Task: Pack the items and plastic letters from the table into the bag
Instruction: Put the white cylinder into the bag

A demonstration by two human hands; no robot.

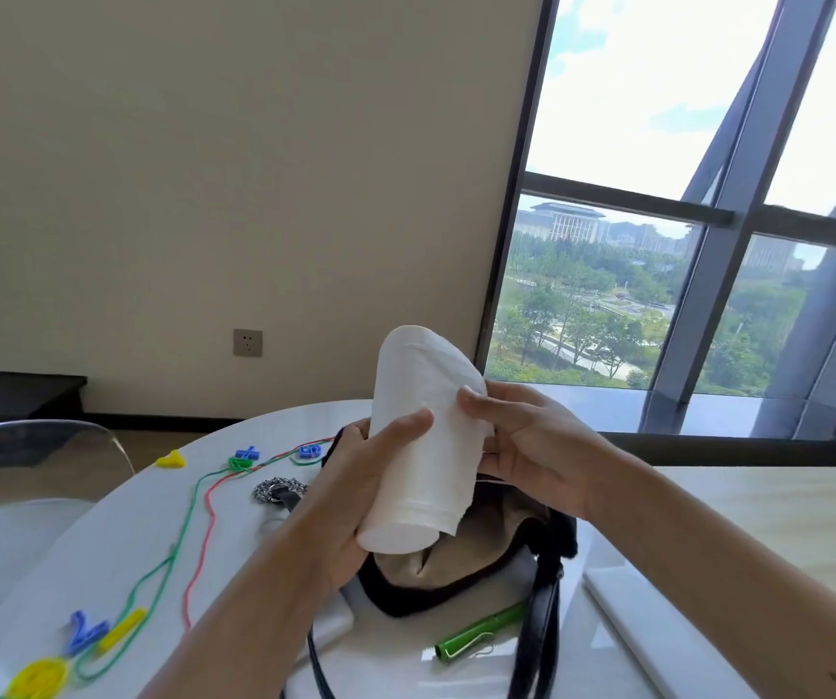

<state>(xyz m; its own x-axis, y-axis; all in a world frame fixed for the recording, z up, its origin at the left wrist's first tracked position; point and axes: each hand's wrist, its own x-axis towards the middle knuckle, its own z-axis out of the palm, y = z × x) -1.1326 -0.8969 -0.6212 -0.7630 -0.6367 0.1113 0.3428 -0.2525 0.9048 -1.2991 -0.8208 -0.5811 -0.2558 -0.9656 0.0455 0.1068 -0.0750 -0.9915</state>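
Note:
My left hand (pixel 355 491) grips a white tissue roll (pixel 418 426), holding it tilted above the open black bag (pixel 456 582) with a tan lining. My right hand (pixel 521 446) pinches the roll's loose sheet at its right side. Plastic letters lie on the white table (pixel 143 522): a yellow one (pixel 171 460), a blue one (pixel 248 452), a green one (pixel 240 464) and another blue one (pixel 310 450) at the far side, with blue (pixel 84 632) and yellow pieces (pixel 37 678) at the near left. A green pen (pixel 481 630) lies by the bag's strap.
Green and red cords (pixel 194 527) trail across the table. A metal chain (pixel 280 490) lies left of the bag. A white flat object (pixel 657 628) sits at the right. A clear chair (pixel 37 446) stands at the far left. A large window is behind.

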